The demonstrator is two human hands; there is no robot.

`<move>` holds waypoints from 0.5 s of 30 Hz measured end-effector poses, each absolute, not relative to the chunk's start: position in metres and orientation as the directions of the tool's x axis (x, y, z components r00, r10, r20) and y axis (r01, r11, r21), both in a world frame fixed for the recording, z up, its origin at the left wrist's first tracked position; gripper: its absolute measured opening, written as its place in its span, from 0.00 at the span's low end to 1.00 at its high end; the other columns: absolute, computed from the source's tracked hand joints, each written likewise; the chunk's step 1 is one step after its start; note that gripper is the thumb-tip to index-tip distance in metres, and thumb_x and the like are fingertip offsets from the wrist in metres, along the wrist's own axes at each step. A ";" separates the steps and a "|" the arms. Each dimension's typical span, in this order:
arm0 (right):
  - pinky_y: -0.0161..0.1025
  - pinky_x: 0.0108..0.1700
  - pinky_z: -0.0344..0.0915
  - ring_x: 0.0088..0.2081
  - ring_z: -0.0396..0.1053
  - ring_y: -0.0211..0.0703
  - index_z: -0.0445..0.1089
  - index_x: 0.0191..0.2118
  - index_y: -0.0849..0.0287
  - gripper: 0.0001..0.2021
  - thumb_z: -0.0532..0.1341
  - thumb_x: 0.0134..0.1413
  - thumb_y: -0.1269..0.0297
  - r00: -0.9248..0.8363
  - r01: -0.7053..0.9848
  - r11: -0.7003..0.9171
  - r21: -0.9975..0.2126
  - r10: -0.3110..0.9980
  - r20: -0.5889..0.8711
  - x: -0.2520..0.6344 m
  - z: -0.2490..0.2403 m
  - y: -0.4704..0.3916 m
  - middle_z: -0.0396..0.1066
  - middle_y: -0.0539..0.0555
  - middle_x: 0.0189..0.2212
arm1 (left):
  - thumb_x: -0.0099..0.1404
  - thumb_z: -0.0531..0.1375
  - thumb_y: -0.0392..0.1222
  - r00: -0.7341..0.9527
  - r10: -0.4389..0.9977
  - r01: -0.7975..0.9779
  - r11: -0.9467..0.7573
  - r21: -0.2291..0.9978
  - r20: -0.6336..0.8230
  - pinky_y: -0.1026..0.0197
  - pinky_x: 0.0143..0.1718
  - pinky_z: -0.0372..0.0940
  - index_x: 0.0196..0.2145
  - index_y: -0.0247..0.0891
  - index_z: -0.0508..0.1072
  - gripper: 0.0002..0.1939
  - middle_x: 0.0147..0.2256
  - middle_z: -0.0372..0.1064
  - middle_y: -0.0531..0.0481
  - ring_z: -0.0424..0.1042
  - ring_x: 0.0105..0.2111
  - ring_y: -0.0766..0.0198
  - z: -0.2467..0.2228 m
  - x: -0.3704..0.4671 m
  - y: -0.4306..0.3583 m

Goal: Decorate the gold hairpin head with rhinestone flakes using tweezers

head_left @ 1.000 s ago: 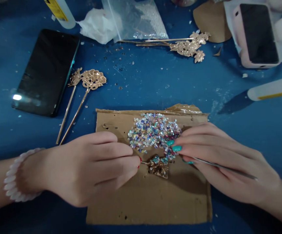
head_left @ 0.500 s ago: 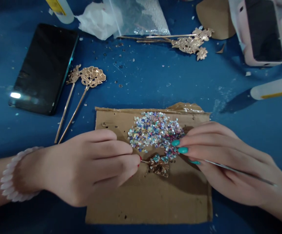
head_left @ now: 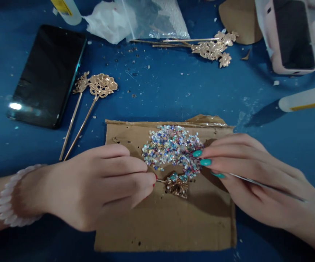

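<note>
My left hand (head_left: 103, 185) is closed, pinching the thin stem of a gold hairpin (head_left: 177, 186). The ornament end of this hairpin carries a few blue-green chips and lies over a piece of cardboard (head_left: 157, 225). My right hand (head_left: 255, 178), its nails painted teal, is closed around slim metal tweezers (head_left: 269, 187). The fingertips are at the right side of a pile of small shiny multicoloured chips (head_left: 168, 143) on the cardboard. Where the tweezer tips meet the pile, I cannot make out whether they grip a chip.
Two gold hairpins (head_left: 103, 85) lie beside a black phone (head_left: 47, 76) at the left. More gold hairpins (head_left: 210, 49) lie at the back near a clear plastic bag (head_left: 157, 22) and white tissue (head_left: 109, 23). A pink-cased device (head_left: 295, 36) and a bottle (head_left: 304, 100) are at the right.
My right hand has shifted slightly up, its fingertips rising a little over the right side of the chip pile. My left hand holds the hairpin in nearly the same place.
</note>
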State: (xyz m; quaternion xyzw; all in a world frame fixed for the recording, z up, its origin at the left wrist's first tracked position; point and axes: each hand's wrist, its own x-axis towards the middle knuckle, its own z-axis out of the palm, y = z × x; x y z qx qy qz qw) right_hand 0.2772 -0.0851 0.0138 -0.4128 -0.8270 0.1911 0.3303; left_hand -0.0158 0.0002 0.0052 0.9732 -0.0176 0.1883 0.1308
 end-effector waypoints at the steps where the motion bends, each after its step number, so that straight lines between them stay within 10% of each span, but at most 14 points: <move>1: 0.42 0.47 0.75 0.44 0.76 0.42 0.70 0.44 0.61 0.15 0.62 0.54 0.84 -0.435 0.556 0.585 -0.590 0.810 0.393 0.277 0.013 -0.085 0.78 0.56 0.41 | 0.75 0.50 0.32 0.929 0.015 -0.085 -0.964 0.251 0.369 0.57 0.40 0.67 0.43 0.37 0.79 0.16 0.44 0.80 0.53 0.73 0.47 0.65 0.005 -0.016 0.000; 15: 0.42 0.47 0.74 0.44 0.76 0.41 0.69 0.45 0.61 0.15 0.61 0.54 0.83 -0.450 0.547 0.600 -0.584 0.799 0.399 0.278 0.012 -0.083 0.78 0.56 0.40 | 0.76 0.49 0.31 0.931 0.021 -0.090 -0.955 0.284 0.364 0.55 0.42 0.64 0.43 0.34 0.78 0.16 0.45 0.79 0.52 0.73 0.47 0.63 0.007 -0.014 0.001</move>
